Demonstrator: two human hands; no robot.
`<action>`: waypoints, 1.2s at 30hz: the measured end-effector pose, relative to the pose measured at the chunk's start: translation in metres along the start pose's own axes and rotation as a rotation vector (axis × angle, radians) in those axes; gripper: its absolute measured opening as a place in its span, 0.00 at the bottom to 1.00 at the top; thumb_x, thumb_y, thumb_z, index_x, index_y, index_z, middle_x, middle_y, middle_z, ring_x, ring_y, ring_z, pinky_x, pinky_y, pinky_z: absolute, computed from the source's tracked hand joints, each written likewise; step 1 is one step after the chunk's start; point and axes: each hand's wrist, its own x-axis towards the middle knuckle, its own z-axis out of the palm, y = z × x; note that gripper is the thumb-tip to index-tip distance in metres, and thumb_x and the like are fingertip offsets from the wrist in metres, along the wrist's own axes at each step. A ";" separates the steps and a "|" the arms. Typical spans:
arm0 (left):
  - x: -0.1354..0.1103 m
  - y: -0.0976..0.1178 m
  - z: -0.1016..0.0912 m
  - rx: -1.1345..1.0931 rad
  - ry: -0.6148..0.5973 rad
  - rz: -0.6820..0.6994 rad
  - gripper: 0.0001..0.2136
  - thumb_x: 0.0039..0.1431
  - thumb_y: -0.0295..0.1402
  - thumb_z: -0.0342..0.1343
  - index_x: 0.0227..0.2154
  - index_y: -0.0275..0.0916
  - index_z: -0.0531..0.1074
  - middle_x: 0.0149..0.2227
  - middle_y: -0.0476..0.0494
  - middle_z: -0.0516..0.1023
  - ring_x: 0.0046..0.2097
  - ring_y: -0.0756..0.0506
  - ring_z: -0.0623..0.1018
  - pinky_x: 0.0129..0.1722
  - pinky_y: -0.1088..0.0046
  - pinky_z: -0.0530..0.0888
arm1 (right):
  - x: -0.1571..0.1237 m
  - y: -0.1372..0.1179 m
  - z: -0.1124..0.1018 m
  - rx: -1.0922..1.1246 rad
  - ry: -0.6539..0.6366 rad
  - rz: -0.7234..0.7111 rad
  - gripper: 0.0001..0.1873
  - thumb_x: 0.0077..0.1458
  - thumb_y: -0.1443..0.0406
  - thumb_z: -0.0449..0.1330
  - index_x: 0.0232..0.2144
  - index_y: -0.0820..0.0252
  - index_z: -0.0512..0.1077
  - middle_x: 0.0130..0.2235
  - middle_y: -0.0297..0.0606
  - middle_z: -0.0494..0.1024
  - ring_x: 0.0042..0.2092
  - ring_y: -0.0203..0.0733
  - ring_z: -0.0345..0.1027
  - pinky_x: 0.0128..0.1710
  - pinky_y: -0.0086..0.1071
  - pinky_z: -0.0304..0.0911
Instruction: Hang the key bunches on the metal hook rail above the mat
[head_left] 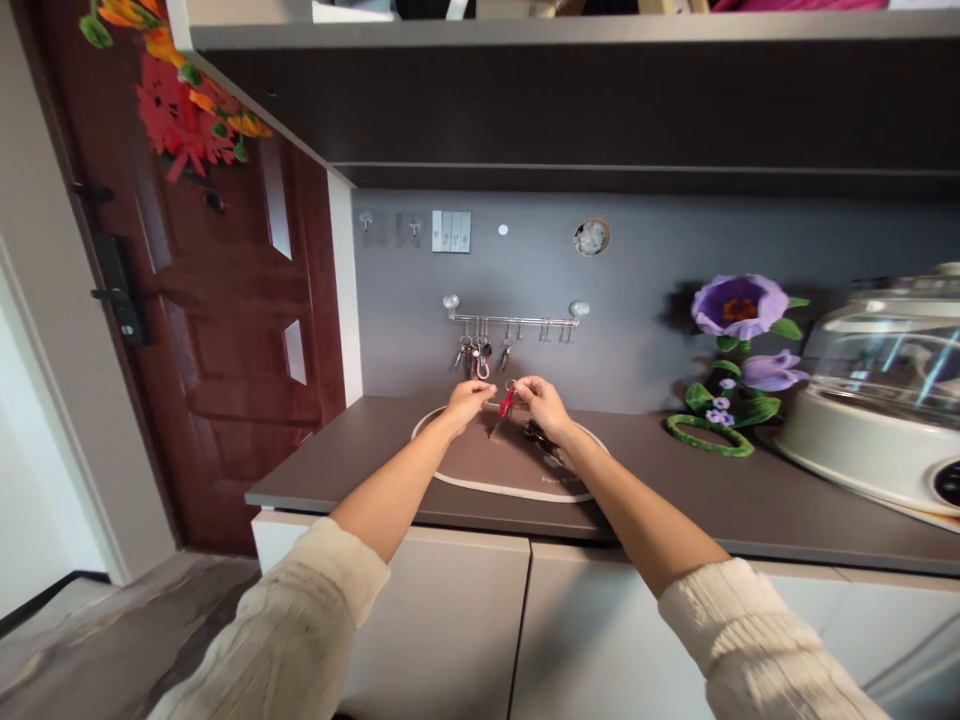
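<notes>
Left hand: the left hand [466, 402] has thumb and fingers brought together right by the red bit; can't tell if it's really gripping anything
Right hand: the right hand [546, 405] is pinching a metal key ring [511, 385] with the fingertips
Key ring: sits between the two hands, up at the fingertips, with a red strap [506, 403] hanging just under it
Dark bundle: some dark bundle [537, 436], right below the right hand, too blurry to say if it hangs or lies there
Mat: brown rounded mat [465, 470] with a pale edge, under both hands
Hook rail: clear hook rail [514, 320] on the wall beyond the hands; hanging keys [465, 350] and a pink loop [483, 368] just past the left hand
Flowers: purple fabric flowers [739, 308], well right of the right hand
</notes>
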 end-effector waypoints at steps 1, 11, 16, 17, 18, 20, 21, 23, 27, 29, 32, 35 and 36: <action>0.002 0.004 0.003 0.001 0.035 -0.007 0.09 0.47 0.35 0.55 0.30 0.35 0.73 0.30 0.45 0.75 0.28 0.53 0.69 0.29 0.78 0.65 | 0.003 -0.004 -0.002 0.006 0.004 -0.010 0.14 0.45 0.54 0.58 0.26 0.59 0.63 0.26 0.30 0.68 0.29 0.33 0.65 0.36 0.32 0.66; 0.024 0.016 0.033 0.092 0.246 0.059 0.08 0.52 0.33 0.50 0.27 0.35 0.71 0.28 0.47 0.74 0.28 0.52 0.70 0.32 0.77 0.66 | 0.035 -0.047 -0.025 0.024 0.136 0.030 0.04 0.51 0.65 0.54 0.27 0.59 0.62 0.26 0.33 0.69 0.29 0.32 0.65 0.33 0.30 0.67; 0.025 -0.007 0.040 0.261 0.232 0.223 0.09 0.52 0.33 0.49 0.27 0.35 0.72 0.29 0.46 0.74 0.32 0.50 0.71 0.36 0.75 0.66 | 0.051 -0.054 -0.033 -0.006 0.167 0.015 0.04 0.52 0.65 0.53 0.28 0.60 0.61 0.26 0.32 0.69 0.28 0.32 0.66 0.31 0.30 0.68; 0.024 -0.011 0.040 0.296 0.219 0.254 0.09 0.52 0.33 0.49 0.26 0.35 0.72 0.29 0.46 0.74 0.33 0.50 0.71 0.36 0.75 0.66 | 0.054 -0.053 -0.034 -0.008 0.170 0.015 0.04 0.52 0.65 0.53 0.28 0.60 0.61 0.26 0.32 0.68 0.28 0.32 0.66 0.31 0.30 0.68; 0.023 -0.013 0.040 0.329 0.204 0.283 0.09 0.52 0.33 0.49 0.26 0.36 0.72 0.29 0.46 0.74 0.33 0.50 0.71 0.37 0.75 0.66 | 0.057 -0.051 -0.035 -0.011 0.174 0.015 0.04 0.53 0.65 0.52 0.28 0.60 0.61 0.25 0.32 0.68 0.28 0.32 0.66 0.30 0.30 0.68; 0.020 -0.016 0.038 0.401 0.177 0.334 0.09 0.53 0.32 0.48 0.26 0.36 0.72 0.31 0.45 0.74 0.34 0.50 0.71 0.37 0.75 0.66 | 0.064 -0.047 -0.036 -0.010 0.183 0.026 0.04 0.53 0.66 0.52 0.27 0.60 0.61 0.25 0.32 0.68 0.27 0.32 0.66 0.30 0.30 0.67; 0.019 -0.016 0.038 0.436 0.166 0.353 0.09 0.53 0.32 0.48 0.26 0.36 0.72 0.31 0.45 0.73 0.34 0.50 0.70 0.38 0.75 0.66 | 0.067 -0.044 -0.036 -0.004 0.186 0.035 0.04 0.53 0.66 0.52 0.27 0.60 0.61 0.24 0.32 0.68 0.27 0.32 0.66 0.30 0.30 0.67; 0.016 -0.016 0.037 0.495 0.146 0.373 0.09 0.53 0.32 0.48 0.26 0.36 0.73 0.32 0.44 0.73 0.33 0.50 0.70 0.37 0.74 0.65 | 0.072 -0.038 -0.036 0.015 0.191 0.055 0.04 0.53 0.67 0.52 0.26 0.60 0.61 0.24 0.31 0.68 0.26 0.31 0.66 0.30 0.30 0.67; 0.015 -0.018 0.039 0.544 0.127 0.384 0.10 0.53 0.32 0.47 0.25 0.37 0.73 0.31 0.45 0.72 0.32 0.50 0.69 0.37 0.74 0.65 | 0.078 -0.029 -0.034 0.036 0.202 0.080 0.05 0.53 0.68 0.52 0.25 0.60 0.61 0.23 0.30 0.66 0.24 0.30 0.64 0.29 0.28 0.66; 0.016 -0.020 0.039 0.556 0.115 0.388 0.10 0.53 0.31 0.47 0.26 0.37 0.73 0.31 0.45 0.72 0.32 0.50 0.69 0.37 0.74 0.65 | 0.080 -0.027 -0.032 0.036 0.206 0.089 0.05 0.53 0.69 0.51 0.25 0.61 0.61 0.23 0.29 0.67 0.24 0.29 0.64 0.29 0.28 0.65; 0.017 -0.022 0.039 0.584 0.110 0.379 0.10 0.54 0.31 0.47 0.26 0.37 0.73 0.30 0.44 0.72 0.32 0.49 0.69 0.37 0.74 0.65 | 0.082 -0.024 -0.030 0.031 0.208 0.090 0.05 0.53 0.69 0.52 0.25 0.61 0.61 0.22 0.30 0.67 0.24 0.29 0.64 0.30 0.29 0.66; 0.018 -0.023 0.039 0.606 0.117 0.362 0.10 0.54 0.31 0.47 0.26 0.36 0.73 0.30 0.44 0.72 0.32 0.49 0.69 0.36 0.73 0.65 | 0.086 -0.021 -0.027 0.037 0.188 0.076 0.05 0.53 0.69 0.52 0.25 0.61 0.61 0.22 0.30 0.67 0.24 0.30 0.64 0.30 0.29 0.65; 0.019 -0.023 0.038 0.611 0.118 0.359 0.10 0.54 0.31 0.47 0.26 0.36 0.73 0.30 0.44 0.72 0.32 0.49 0.69 0.36 0.73 0.65 | 0.087 -0.020 -0.027 0.039 0.183 0.073 0.05 0.53 0.69 0.52 0.25 0.61 0.61 0.21 0.30 0.68 0.24 0.30 0.65 0.30 0.29 0.65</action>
